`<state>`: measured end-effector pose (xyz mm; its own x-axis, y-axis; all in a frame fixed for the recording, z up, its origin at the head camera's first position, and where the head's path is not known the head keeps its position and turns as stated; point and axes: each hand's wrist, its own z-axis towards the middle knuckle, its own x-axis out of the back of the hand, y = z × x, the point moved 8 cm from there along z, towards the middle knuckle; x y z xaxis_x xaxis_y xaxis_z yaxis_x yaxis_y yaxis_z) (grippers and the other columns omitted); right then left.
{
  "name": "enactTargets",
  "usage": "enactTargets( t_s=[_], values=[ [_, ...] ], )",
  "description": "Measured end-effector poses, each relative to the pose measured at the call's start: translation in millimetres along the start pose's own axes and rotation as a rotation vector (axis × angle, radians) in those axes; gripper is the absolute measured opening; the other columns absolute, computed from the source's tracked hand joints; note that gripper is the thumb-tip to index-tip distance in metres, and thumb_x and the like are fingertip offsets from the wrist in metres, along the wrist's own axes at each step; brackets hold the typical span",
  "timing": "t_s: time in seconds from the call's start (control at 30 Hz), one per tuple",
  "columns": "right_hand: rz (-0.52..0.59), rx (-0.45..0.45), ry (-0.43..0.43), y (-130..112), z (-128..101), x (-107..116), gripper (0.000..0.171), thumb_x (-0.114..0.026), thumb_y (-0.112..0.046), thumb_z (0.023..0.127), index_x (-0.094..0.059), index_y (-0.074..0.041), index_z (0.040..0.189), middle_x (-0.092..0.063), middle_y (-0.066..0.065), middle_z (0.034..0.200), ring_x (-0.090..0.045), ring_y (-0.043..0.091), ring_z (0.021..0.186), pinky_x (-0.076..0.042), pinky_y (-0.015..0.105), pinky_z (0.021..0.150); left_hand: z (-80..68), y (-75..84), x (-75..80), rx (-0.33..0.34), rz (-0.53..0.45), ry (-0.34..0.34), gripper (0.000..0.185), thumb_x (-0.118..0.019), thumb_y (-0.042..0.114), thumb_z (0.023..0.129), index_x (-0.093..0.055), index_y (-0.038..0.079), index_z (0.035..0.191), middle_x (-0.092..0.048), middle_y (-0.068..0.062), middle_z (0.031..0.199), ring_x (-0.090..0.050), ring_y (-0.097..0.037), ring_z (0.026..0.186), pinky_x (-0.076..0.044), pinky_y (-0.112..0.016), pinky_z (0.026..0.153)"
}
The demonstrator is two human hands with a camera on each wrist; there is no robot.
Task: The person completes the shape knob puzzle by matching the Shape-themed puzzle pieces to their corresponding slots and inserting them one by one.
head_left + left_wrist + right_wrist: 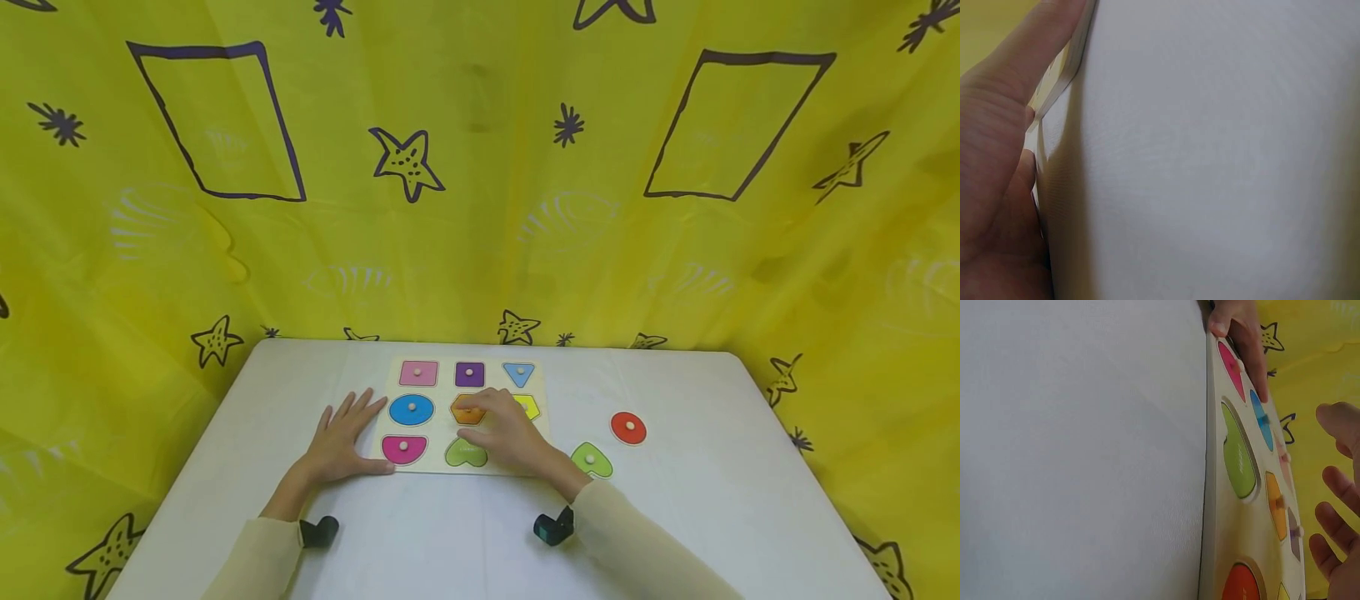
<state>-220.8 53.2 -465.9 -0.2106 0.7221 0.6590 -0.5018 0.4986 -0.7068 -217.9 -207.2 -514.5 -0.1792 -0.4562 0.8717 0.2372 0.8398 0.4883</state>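
A wooden shape puzzle board lies on the white table. My left hand rests flat on the table at the board's left edge, fingers straight and thumb against its front corner by the magenta semicircle. My right hand hovers over the board's middle with relaxed, spread fingers near the orange hexagon, which sits in its slot. In front of it is an empty green heart recess. The right wrist view shows the board's edge, that green recess and my right hand holding nothing.
A loose green heart piece and a red round piece lie on the table right of the board. A yellow patterned curtain surrounds the table at the back and sides. The left wrist view shows my palm and the board's edge.
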Motion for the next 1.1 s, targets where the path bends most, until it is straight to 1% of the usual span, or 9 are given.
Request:
enactTargets(
  t_s=[0.1, 0.17, 0.4, 0.53, 0.6, 0.77, 0.9, 1.0, 1.1],
  values=[
    [-0.021, 0.007, 0.024, 4.3, -7.7, 13.8, 0.037, -0.083, -0.018, 0.088, -0.073, -0.009, 0.123, -0.072, 0.005, 0.12, -0.06, 0.024, 0.114, -0.048, 0.047, 0.099, -0.2, 0.3, -0.2, -0.002, 0.001, 0.003, 0.113, -0.086, 0.062, 0.067, -0.039, 0.016, 0.159, -0.026, -0.02, 0.167, -0.01, -0.048, 0.154, 0.001, -0.073, 0.118],
    [-0.017, -0.003, 0.039, 8.7, -14.3, 23.3, 0.038, -0.084, -0.017, 0.088, -0.074, -0.008, 0.123, -0.072, 0.006, 0.119, -0.059, 0.027, 0.113, -0.052, 0.048, 0.093, -0.2, 0.7, -0.3, -0.002, 0.004, 0.005, 0.113, -0.086, 0.062, 0.067, -0.039, 0.016, 0.159, -0.026, -0.02, 0.167, -0.01, -0.048, 0.154, 0.001, -0.073, 0.118],
    [-0.001, -0.108, 0.11, 29.3, -40.4, 57.0, 0.037, -0.084, -0.016, 0.087, -0.074, -0.009, 0.122, -0.07, 0.001, 0.123, -0.058, 0.029, 0.113, -0.054, 0.052, 0.091, 1.2, -1.6, -2.4, -0.003, 0.01, 0.008, 0.114, -0.086, 0.062, 0.067, -0.039, 0.016, 0.159, -0.025, -0.019, 0.167, -0.009, -0.047, 0.154, 0.002, -0.072, 0.118],
    [-0.02, -0.12, 0.17, 35.1, -52.9, 75.3, 0.037, -0.084, -0.013, 0.085, -0.075, -0.008, 0.12, -0.071, 0.002, 0.121, -0.06, 0.034, 0.11, -0.054, 0.054, 0.089, 1.0, -1.7, -2.6, -0.005, 0.01, 0.006, 0.114, -0.086, 0.062, 0.068, -0.038, 0.016, 0.16, -0.025, -0.019, 0.168, -0.008, -0.047, 0.155, 0.003, -0.072, 0.119],
    [-0.035, -0.12, 0.194, 39.0, -58.6, 82.8, 0.037, -0.085, -0.014, 0.085, -0.075, -0.008, 0.12, -0.071, 0.003, 0.12, -0.061, 0.033, 0.107, -0.055, 0.052, 0.087, 1.3, -1.5, -2.8, -0.009, 0.004, 0.009, 0.114, -0.086, 0.062, 0.068, -0.039, 0.015, 0.159, -0.025, -0.02, 0.167, -0.008, -0.047, 0.154, 0.003, -0.072, 0.119],
    [-0.045, -0.16, 0.215, 51.4, -74.3, 95.8, 0.038, -0.084, -0.016, 0.086, -0.074, -0.01, 0.122, -0.071, 0.002, 0.119, -0.06, 0.028, 0.105, -0.054, 0.047, 0.087, 0.4, -0.4, -4.3, -0.037, -0.012, 0.026, 0.114, -0.085, 0.064, 0.067, -0.04, 0.013, 0.159, -0.026, -0.022, 0.166, -0.009, -0.049, 0.153, 0.002, -0.074, 0.117],
    [-0.056, -0.216, 0.219, 61.8, -89.6, 104.3, 0.038, -0.083, -0.02, 0.088, -0.073, -0.013, 0.124, -0.07, 0.002, 0.122, -0.061, 0.028, 0.107, -0.054, 0.049, 0.089, -1.7, 0.3, -4.7, -0.077, -0.024, 0.046, 0.114, -0.081, 0.07, 0.068, -0.04, 0.014, 0.158, -0.026, -0.023, 0.165, -0.01, -0.05, 0.152, 0.0, -0.075, 0.116],
    [-0.079, -0.253, 0.219, 70.0, -101.3, 108.6, 0.039, -0.083, -0.025, 0.089, -0.072, -0.017, 0.126, -0.069, 0.001, 0.123, -0.062, 0.026, 0.107, -0.054, 0.047, 0.09, -2.3, 0.6, -3.2, -0.081, -0.029, 0.048, 0.115, -0.082, 0.07, 0.067, -0.04, 0.014, 0.158, -0.026, -0.023, 0.166, -0.01, -0.05, 0.152, 0.0, -0.075, 0.117],
    [-0.115, -0.253, 0.222, 75.7, -111.3, 111.2, 0.04, -0.083, -0.027, 0.089, -0.072, -0.017, 0.126, -0.069, 0.001, 0.123, -0.064, 0.024, 0.106, -0.055, 0.044, 0.09, -1.4, 0.5, -1.6, -0.064, -0.02, 0.037, 0.113, -0.084, 0.065, 0.068, -0.039, 0.013, 0.159, -0.025, -0.022, 0.166, -0.01, -0.05, 0.153, 0.0, -0.074, 0.117]
  ],
)
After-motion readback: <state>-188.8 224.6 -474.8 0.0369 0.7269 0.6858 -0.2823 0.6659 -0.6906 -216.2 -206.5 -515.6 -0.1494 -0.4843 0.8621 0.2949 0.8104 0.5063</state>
